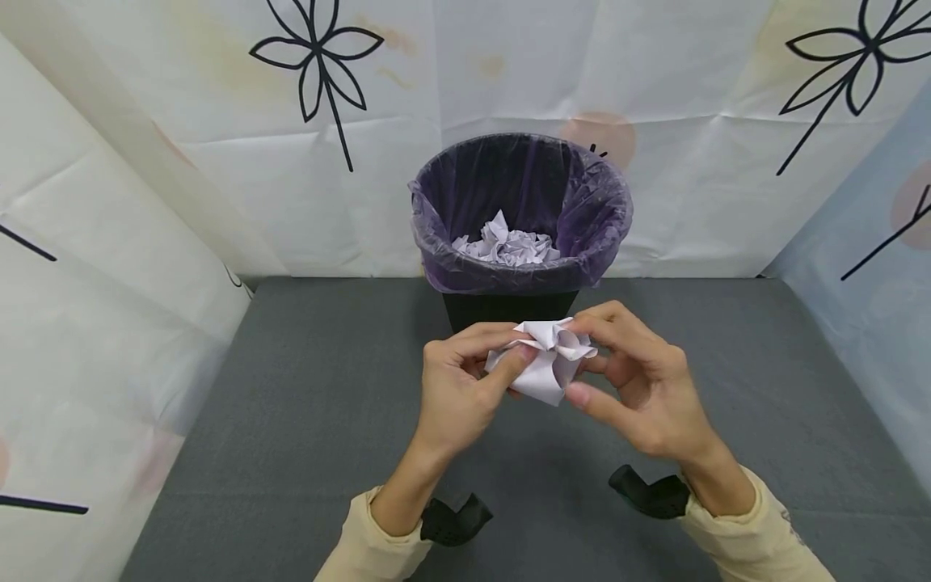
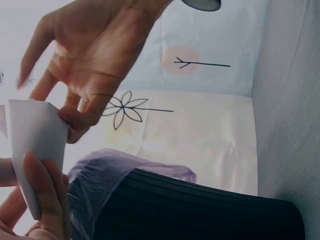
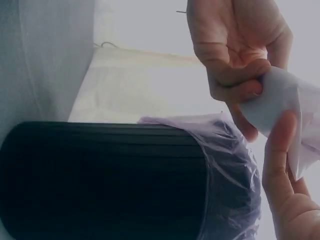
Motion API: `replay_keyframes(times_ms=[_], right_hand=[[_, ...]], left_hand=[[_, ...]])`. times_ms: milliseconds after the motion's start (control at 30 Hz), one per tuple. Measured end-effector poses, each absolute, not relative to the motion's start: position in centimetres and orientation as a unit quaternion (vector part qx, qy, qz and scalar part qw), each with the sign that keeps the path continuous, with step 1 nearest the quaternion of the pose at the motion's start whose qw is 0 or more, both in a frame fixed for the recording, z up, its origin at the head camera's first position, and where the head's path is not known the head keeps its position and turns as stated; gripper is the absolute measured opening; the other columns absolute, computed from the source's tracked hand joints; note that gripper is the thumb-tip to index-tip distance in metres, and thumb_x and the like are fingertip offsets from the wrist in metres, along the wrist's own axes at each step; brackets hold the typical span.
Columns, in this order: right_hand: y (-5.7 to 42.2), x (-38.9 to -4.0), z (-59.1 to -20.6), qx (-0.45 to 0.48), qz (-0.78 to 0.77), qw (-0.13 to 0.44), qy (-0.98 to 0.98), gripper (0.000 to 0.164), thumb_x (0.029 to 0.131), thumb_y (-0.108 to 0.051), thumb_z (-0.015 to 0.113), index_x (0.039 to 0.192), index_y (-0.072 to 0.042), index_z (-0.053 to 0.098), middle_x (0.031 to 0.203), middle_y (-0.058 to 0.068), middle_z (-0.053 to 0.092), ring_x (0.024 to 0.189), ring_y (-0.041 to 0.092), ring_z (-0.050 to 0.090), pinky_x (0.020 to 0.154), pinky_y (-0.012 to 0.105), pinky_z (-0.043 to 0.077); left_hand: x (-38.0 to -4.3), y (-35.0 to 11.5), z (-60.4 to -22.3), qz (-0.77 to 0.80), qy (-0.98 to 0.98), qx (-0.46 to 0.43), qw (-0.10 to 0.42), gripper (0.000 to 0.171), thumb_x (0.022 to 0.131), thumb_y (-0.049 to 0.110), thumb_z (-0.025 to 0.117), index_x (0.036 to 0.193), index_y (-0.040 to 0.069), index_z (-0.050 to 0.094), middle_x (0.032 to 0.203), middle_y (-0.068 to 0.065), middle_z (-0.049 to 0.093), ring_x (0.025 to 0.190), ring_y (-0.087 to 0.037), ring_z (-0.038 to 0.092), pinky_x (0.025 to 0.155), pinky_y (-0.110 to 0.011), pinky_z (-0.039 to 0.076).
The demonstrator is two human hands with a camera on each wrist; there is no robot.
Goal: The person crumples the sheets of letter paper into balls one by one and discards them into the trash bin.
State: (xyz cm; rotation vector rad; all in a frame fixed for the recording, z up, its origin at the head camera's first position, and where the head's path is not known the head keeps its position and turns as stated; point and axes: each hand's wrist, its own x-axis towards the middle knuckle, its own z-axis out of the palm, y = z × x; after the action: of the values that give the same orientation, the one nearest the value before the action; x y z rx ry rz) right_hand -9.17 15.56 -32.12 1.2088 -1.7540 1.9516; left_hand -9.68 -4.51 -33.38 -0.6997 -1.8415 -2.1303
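Note:
Between both hands is a partly crumpled sheet of white paper [image 1: 541,376], folded into a small uneven bundle with curled edges. My left hand [image 1: 457,396] pinches its left side, thumb in front and fingers behind. On the other side, my right hand [image 1: 655,396] holds the edge with its fingertips, its thumb close to the lower corner. The right wrist view has right-hand fingers [image 3: 281,132] against the paper's face. Just beyond the hands stands a black bin [image 1: 509,307] with a purple plastic liner [image 1: 607,234] folded over its rim.
Several crumpled white papers [image 1: 509,246] lie inside the bin. Dark grey cloth [image 1: 327,388] covers the table. Behind it hangs a pale curtain [image 1: 393,202] with black flower drawings, and similar sheets flank both sides. Black wrist pieces [image 1: 457,521] stick out at the cream sleeves [image 1: 752,529].

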Motion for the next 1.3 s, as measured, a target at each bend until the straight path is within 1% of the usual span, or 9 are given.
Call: replay_keyframes(times_ms=[100, 167, 467, 667, 767, 833, 1000, 1133, 1300], right_hand=[[15.4, -9.1, -32.1, 0.426, 0.653, 0.130, -0.612, 0.074, 0.078, -0.005, 0.089, 0.136, 0.018, 0.050, 0.127, 0.020, 0.050, 0.118, 0.030, 0.052, 0.090, 0.035, 0.058], [15.2, -9.0, -32.1, 0.420, 0.633, 0.160, -0.630, 0.082, 0.072, -0.011, 0.093, 0.136, 0.019, 0.050, 0.129, 0.020, 0.048, 0.119, 0.031, 0.051, 0.088, 0.034, 0.058], [14.5, -9.1, -32.0, 0.397, 0.604, 0.247, -0.645, 0.050, 0.080, -0.013, 0.087, 0.111, 0.020, 0.066, 0.120, 0.026, 0.051, 0.107, 0.025, 0.064, 0.083, 0.025, 0.058], [14.3, -9.7, -32.0, 0.392, 0.601, 0.287, -0.635, 0.040, 0.083, -0.013, 0.085, 0.105, 0.017, 0.071, 0.114, 0.026, 0.055, 0.102, 0.025, 0.065, 0.085, 0.023, 0.056], [14.2, -9.9, -32.1, 0.396, 0.565, 0.313, -0.652, 0.036, 0.086, -0.017, 0.084, 0.103, 0.012, 0.074, 0.109, 0.028, 0.056, 0.102, 0.024, 0.063, 0.089, 0.024, 0.054], [14.1, -10.0, -32.1, 0.397, 0.542, 0.328, -0.664, 0.033, 0.088, -0.020, 0.082, 0.102, 0.009, 0.076, 0.107, 0.029, 0.056, 0.103, 0.023, 0.062, 0.092, 0.026, 0.053], [14.1, -9.9, -32.2, 0.399, 0.511, 0.340, -0.682, 0.033, 0.090, -0.024, 0.080, 0.102, 0.006, 0.077, 0.105, 0.030, 0.056, 0.103, 0.023, 0.061, 0.095, 0.027, 0.052], [14.3, -9.7, -32.0, 0.403, 0.506, 0.322, -0.691, 0.035, 0.091, -0.025, 0.079, 0.106, 0.006, 0.076, 0.106, 0.030, 0.055, 0.103, 0.022, 0.061, 0.095, 0.026, 0.052], [14.8, -9.5, -31.8, 0.428, 0.519, 0.272, -0.689, 0.040, 0.092, -0.024, 0.078, 0.113, 0.009, 0.072, 0.114, 0.031, 0.052, 0.107, 0.023, 0.059, 0.096, 0.025, 0.051]], left_hand=[[-9.6, -4.6, -33.1, -0.730, -0.636, -0.228, 0.108, 0.013, 0.088, -0.008, 0.074, 0.101, -0.011, 0.075, 0.101, -0.020, 0.072, 0.070, -0.017, 0.065, 0.049, -0.034, 0.057], [-9.6, -4.7, -33.0, -0.730, -0.639, -0.222, 0.095, 0.014, 0.089, -0.007, 0.073, 0.102, -0.011, 0.075, 0.102, -0.020, 0.072, 0.072, -0.018, 0.065, 0.051, -0.034, 0.057], [-9.3, -5.0, -32.4, -0.758, -0.608, -0.231, 0.049, 0.021, 0.094, -0.005, 0.068, 0.112, -0.015, 0.068, 0.108, -0.024, 0.068, 0.079, -0.020, 0.065, 0.061, -0.034, 0.060], [-9.3, -5.5, -32.5, -0.759, -0.588, -0.275, 0.038, 0.062, 0.094, 0.030, 0.076, 0.133, -0.013, 0.055, 0.123, -0.025, 0.064, 0.102, -0.025, 0.068, 0.078, -0.034, 0.061], [-9.4, -5.3, -32.5, -0.756, -0.599, -0.262, 0.029, 0.075, 0.091, 0.044, 0.076, 0.136, -0.012, 0.054, 0.124, -0.023, 0.064, 0.107, -0.027, 0.067, 0.081, -0.032, 0.060], [-9.4, -5.2, -32.5, -0.757, -0.605, -0.246, 0.025, 0.074, 0.091, 0.043, 0.077, 0.135, -0.012, 0.055, 0.122, -0.023, 0.066, 0.105, -0.026, 0.068, 0.081, -0.032, 0.060], [-9.3, -4.9, -32.4, -0.764, -0.605, -0.224, 0.013, 0.059, 0.091, 0.023, 0.078, 0.133, -0.012, 0.056, 0.117, -0.023, 0.067, 0.099, -0.020, 0.069, 0.080, -0.030, 0.060], [-9.4, -4.8, -32.3, -0.762, -0.607, -0.226, 0.011, 0.052, 0.089, 0.010, 0.075, 0.132, -0.014, 0.056, 0.116, -0.023, 0.067, 0.096, -0.017, 0.068, 0.079, -0.029, 0.060], [-9.6, -4.9, -32.3, -0.746, -0.622, -0.238, 0.031, 0.049, 0.087, 0.006, 0.074, 0.129, -0.014, 0.059, 0.113, -0.022, 0.068, 0.093, -0.019, 0.069, 0.077, -0.028, 0.060]])
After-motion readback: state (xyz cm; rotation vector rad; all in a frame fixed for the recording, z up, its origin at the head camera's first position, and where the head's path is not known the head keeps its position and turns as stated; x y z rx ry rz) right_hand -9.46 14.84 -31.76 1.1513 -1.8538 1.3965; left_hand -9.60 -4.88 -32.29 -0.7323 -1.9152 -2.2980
